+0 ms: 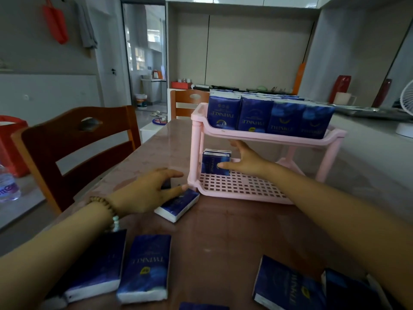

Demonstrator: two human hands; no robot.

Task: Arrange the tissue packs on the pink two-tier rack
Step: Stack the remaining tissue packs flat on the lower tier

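Now filling lower tier of pink plastic two-tier rack (263, 136): right hand (244, 161) spread open, steadying upright blue tissue pack (215, 163); left hand (148, 192) closing loosely over flat blue pack (178, 206) on worktop, next to lift in.

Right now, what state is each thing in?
Top tier: full of upright packs.
Bottom tier: nearly bare, packs only at its back left.
Right hand: steadying upright packs.
Left hand: on flat pack.
Loose packs: flat on table.
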